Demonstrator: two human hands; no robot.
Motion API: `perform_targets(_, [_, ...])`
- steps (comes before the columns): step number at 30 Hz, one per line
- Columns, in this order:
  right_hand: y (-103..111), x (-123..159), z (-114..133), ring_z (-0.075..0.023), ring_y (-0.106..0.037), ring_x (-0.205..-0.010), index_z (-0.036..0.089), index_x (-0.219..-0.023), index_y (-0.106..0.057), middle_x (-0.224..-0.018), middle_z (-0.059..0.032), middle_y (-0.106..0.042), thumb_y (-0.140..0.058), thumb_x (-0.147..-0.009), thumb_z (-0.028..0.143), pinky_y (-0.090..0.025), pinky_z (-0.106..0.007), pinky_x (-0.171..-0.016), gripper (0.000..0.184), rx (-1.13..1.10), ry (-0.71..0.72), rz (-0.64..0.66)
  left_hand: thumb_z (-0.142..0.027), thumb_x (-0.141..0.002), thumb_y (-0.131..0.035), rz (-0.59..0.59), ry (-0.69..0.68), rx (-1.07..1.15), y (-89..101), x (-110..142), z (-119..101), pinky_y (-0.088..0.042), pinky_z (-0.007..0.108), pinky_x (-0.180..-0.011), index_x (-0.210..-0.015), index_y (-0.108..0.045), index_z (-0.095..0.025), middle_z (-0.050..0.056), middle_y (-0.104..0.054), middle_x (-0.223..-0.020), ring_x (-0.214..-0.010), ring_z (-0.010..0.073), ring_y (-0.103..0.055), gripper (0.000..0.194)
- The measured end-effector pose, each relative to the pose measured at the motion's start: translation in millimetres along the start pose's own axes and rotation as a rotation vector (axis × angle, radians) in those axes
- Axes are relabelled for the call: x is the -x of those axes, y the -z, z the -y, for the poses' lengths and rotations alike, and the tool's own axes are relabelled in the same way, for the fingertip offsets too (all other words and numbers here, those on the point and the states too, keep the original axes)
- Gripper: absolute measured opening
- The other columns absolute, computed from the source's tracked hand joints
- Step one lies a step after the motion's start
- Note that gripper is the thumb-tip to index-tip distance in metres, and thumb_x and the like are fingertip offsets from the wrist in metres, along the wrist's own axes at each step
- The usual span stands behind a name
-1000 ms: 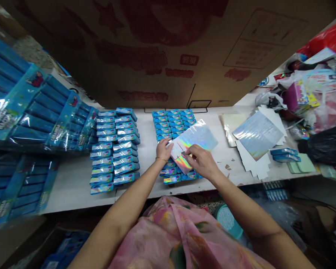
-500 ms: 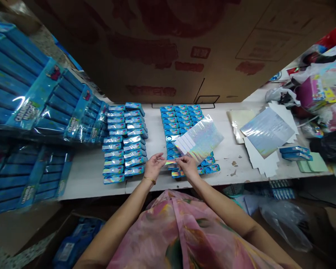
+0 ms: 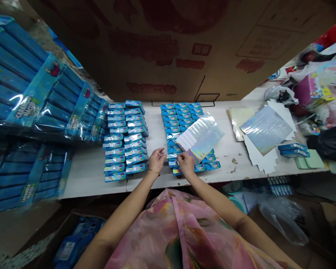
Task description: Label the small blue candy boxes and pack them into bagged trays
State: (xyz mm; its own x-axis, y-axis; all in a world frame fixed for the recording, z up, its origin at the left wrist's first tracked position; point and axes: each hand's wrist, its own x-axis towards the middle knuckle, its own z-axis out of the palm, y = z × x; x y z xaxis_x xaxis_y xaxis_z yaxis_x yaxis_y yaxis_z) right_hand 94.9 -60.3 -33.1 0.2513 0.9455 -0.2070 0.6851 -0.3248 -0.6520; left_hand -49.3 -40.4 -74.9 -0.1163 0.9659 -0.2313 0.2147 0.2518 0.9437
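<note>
My left hand and my right hand hold a narrow shiny strip between their fingertips, just below a holographic sticker sheet. The sheet lies tilted over a block of small blue tins, and my right hand touches its lower edge. Some of its pale strip-shaped sections show at the left end. A second block of blue tins, many with iridescent strips along their edges, stands to the left of my left hand. The sheet hides part of the right block.
Shrink-wrapped blue packs lie at the left of the white table. Upright cardboard closes off the back. At right lie a holographic sheet, white die-cut card, and piled plastic bags.
My hands have moved from on top of the holographic sheet to below its lower left end and closer together. A narrow strip now shows between them. The sheet sits farther up the tins.
</note>
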Motion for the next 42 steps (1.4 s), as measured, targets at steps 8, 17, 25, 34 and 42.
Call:
perform_targets(8, [17.9, 6.4, 2.1, -0.0178, -0.056, -0.086, 0.020, -0.112, -0.052, -0.098, -0.0075, -0.060, -0.033, -0.088, 0.027, -0.039, -0.026, -0.069, 0.032, 0.507, 0.116, 0.185, -0.012, -0.065, -0.051, -0.050, 0.003, -0.150, -6.1, 4.5, 9.5, -0.049, 0.029, -0.069, -0.094, -0.058, -0.013, 0.007, -0.055, -0.091, -0.070, 0.0131, -0.059, 0.029])
perform_targets(17, [37.9, 12.0, -0.3, -0.0182, -0.057, -0.077, 0.024, -0.126, -0.040, -0.093, -0.0087, -0.059, -0.034, -0.084, 0.018, -0.039, -0.027, -0.065, 0.043, 0.700, 0.378, 0.409, -0.020, -0.075, -0.043, 0.013, -0.249, -0.459, -6.3, 13.5, -12.4, -0.040, 0.037, -0.090, -0.096, -0.062, -0.018, 0.008, -0.058, -0.101, -0.097, 0.0206, -0.052, 0.028])
perform_targets(25, [94.5, -79.0, 0.2, -0.0179, -0.047, -0.089, 0.022, -0.122, -0.047, -0.104, -0.0085, -0.053, -0.030, -0.088, 0.017, -0.035, -0.027, -0.074, 0.038, 0.612, 0.571, -0.048, -0.029, -0.068, -0.058, 0.213, -0.120, -0.210, -75.4, -57.8, -73.5, -0.045, 0.034, -0.078, -0.095, -0.062, -0.014, 0.007, -0.065, -0.086, -0.083, 0.0222, -0.058, 0.032])
perform_targets(34, [99.3, -125.5, -21.0, -0.0198, -0.044, -0.087, 0.018, -0.116, -0.050, -0.114, -0.0096, -0.051, -0.033, -0.089, 0.020, -0.030, -0.032, -0.071, 0.032, 0.857, 0.842, 0.081, -0.022, -0.072, -0.048, 0.205, -0.046, -0.114, -101.0, -64.7, -59.7, -0.048, 0.028, -0.064, -0.087, -0.064, -0.012, 0.005, -0.067, -0.075, -0.066, 0.0160, -0.060, 0.024])
perform_targets(42, [145.5, -59.1, 16.9, -0.0142, -0.050, -0.075, 0.016, -0.073, -0.060, -0.087, -0.0061, -0.058, -0.044, -0.082, 0.022, -0.035, -0.026, -0.068, 0.019, 0.400, 0.660, 0.054, -0.018, -0.067, -0.054, 0.148, -0.065, -0.166, -91.3, -68.9, -75.6, -0.045, 0.035, -0.079, -0.086, -0.065, -0.014, 0.007, -0.067, -0.085, -0.081, 0.0212, -0.059, 0.022])
